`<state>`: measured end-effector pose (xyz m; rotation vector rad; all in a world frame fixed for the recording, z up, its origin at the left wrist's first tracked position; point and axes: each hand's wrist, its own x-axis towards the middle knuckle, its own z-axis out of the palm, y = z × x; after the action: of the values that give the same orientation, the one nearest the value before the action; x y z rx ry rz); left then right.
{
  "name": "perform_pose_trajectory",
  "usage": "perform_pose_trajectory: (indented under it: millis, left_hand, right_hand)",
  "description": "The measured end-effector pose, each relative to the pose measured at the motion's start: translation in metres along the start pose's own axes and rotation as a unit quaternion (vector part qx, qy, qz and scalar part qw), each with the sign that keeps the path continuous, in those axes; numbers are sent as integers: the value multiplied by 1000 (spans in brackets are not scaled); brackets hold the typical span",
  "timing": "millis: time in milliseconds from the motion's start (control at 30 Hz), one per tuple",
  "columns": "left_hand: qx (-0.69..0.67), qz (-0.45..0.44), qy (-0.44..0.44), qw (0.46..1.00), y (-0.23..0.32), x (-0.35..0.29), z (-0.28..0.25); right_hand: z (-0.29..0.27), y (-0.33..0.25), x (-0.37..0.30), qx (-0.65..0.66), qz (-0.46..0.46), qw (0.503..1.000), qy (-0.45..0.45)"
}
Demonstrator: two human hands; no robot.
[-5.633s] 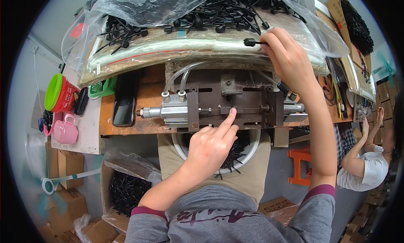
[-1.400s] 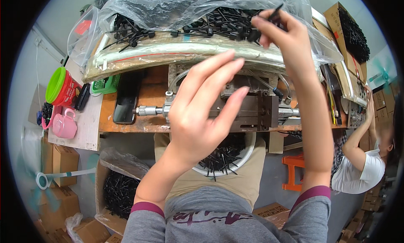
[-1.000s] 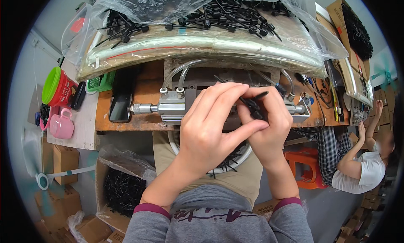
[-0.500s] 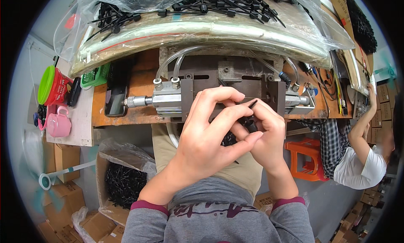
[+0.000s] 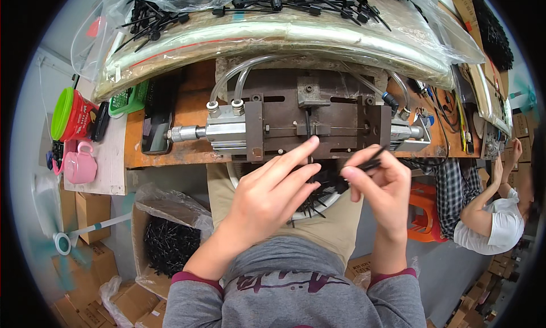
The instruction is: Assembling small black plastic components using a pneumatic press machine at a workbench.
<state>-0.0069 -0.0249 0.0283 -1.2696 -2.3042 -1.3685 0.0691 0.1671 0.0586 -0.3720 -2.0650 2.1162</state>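
Observation:
My right hand (image 5: pixel 384 186) pinches a thin black plastic stem (image 5: pixel 372 159) between thumb and fingers, just in front of the machine's right side. With fingers stretched forward, my left hand (image 5: pixel 267 194) has its index fingertip at the lower end of another black stem (image 5: pixel 308 122). That stem lies front to back in the small central block of a dark metal fixture (image 5: pixel 273 115). Below my hands, a pale round container holds several black stems (image 5: pixel 321 200) over my lap, partly hidden by my left fingers.
Air cylinders (image 5: pixel 226 132) with clear hoses flank the fixture. Behind it, a plastic-covered ledge (image 5: pixel 273 41) bears a heap of black stems. A pink cup (image 5: pixel 81 166) stands left; a carton of black parts (image 5: pixel 170 245) is lower left. Another person (image 5: pixel 489 223) sits at right.
My hands have come apart: the right moved right with a black stem, the left opened out toward the fixture. A black stem now lies in the fixture's central block.

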Motion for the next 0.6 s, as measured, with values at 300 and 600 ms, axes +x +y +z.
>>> perform_pose_trajectory:
  millis: [300, 600]
  left_hand:
    - [164, 31, -18, 986, -8, 7, 25]
    - [181, -3, -58, 982, -4, 8, 19]
  right_hand:
    - [-13, -3, -6, 12, -52, 997, 57]
    - [-21, 4, -3, 155, 30, 987, 31]
